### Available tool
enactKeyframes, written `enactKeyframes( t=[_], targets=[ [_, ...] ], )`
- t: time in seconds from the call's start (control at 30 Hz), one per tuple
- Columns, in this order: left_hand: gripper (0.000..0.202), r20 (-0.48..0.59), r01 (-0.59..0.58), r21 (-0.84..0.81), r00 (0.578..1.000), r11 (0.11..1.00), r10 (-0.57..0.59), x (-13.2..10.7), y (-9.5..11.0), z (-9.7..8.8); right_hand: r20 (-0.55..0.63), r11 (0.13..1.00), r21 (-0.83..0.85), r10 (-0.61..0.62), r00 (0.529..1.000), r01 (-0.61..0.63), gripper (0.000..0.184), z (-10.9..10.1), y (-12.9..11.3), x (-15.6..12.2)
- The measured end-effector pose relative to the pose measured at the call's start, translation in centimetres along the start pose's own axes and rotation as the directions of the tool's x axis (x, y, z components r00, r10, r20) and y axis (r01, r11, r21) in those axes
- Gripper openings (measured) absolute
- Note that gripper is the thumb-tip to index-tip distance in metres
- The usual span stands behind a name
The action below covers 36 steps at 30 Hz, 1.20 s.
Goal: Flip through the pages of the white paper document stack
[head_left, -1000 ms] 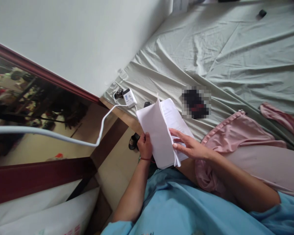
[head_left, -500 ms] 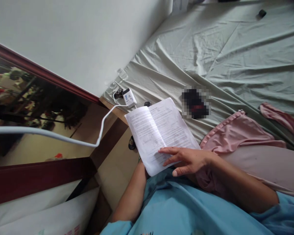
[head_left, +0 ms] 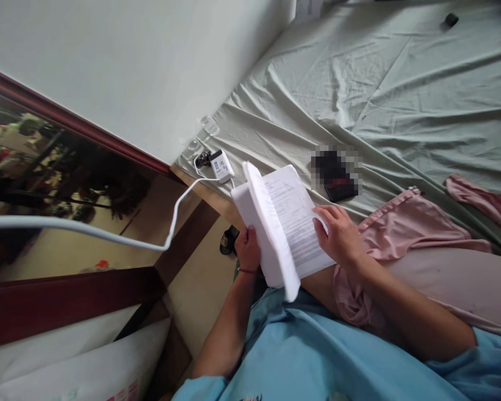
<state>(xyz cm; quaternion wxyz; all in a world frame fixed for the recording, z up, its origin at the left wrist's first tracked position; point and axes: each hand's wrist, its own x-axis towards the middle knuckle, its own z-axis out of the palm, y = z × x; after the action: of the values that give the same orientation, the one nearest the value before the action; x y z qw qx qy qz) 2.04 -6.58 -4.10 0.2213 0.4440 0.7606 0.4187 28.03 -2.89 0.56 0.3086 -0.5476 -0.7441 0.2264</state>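
Note:
A stapled-looking booklet of printed white sheets (head_left: 294,217) lies open over my lap. Some of its leaves stand up in a curved fold along the middle, so the left page's print is hidden. My left hand (head_left: 249,249) grips the booklet's left side, with a red cord around the wrist. At the right edge, the bent fingers of my right hand (head_left: 340,231) pinch a page, and a bit of paper curls up between thumb and fingers.
A dark phone-like object (head_left: 341,191), partly pixelated, lies on the pale green bedsheet (head_left: 317,100). A white adapter box (head_left: 221,166) with a white cable (head_left: 173,223) sits by the wall. Pink cloth (head_left: 417,223) covers my leg. A dark shoe-like item (head_left: 226,243) is on the floor.
The flat left page is now covered by leaves raised along the middle. My left hand has come into view at the left side. My right hand has moved up to the right edge and curled.

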Motion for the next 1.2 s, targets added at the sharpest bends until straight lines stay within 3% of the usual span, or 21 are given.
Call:
enactKeyframes(
  t=[0.1, 0.23, 0.37, 0.63, 1.0, 1.2],
  targets=[
    [0.038, -0.039, -0.051, 0.025, 0.998, 0.998, 0.052, 0.4, 0.3, -0.4, 0.026, 0.967, -0.249, 0.07, 0.997, -0.062, 0.037, -0.2, 0.3, 0.2],
    [0.041, -0.08, -0.083, 0.119, 0.993, 0.989, 0.093, 0.5, 0.3, -0.5, 0.15, 0.925, -0.371, 0.151, 0.977, -0.085, 0.028, -0.5, 0.2, 0.4],
    [0.04, -0.073, -0.086, 0.101, 0.993, 0.991, 0.094, 0.4, 0.3, -0.4, 0.218, 0.942, -0.324, 0.161, 0.963, -0.084, 0.024, -1.0, -0.1, 0.4],
    [0.041, -0.073, -0.084, 0.079, 0.993, 0.993, 0.09, 0.3, 0.6, -0.4, 0.181, 0.949, -0.259, 0.23, 0.956, -0.179, 0.022, -1.2, -0.7, 0.7],
    [0.042, -0.093, -0.082, 0.08, 0.992, 0.993, 0.089, 0.3, 0.2, -0.3, 0.081, 0.977, -0.147, 0.166, 0.983, -0.152, 0.024, -0.6, -0.1, 0.2],
    [0.042, -0.088, -0.086, 0.082, 0.992, 0.993, 0.094, 0.3, 0.4, -0.3, 0.166, 0.953, -0.224, 0.246, 0.955, -0.206, 0.016, -0.5, 0.2, 0.6]
  ],
)
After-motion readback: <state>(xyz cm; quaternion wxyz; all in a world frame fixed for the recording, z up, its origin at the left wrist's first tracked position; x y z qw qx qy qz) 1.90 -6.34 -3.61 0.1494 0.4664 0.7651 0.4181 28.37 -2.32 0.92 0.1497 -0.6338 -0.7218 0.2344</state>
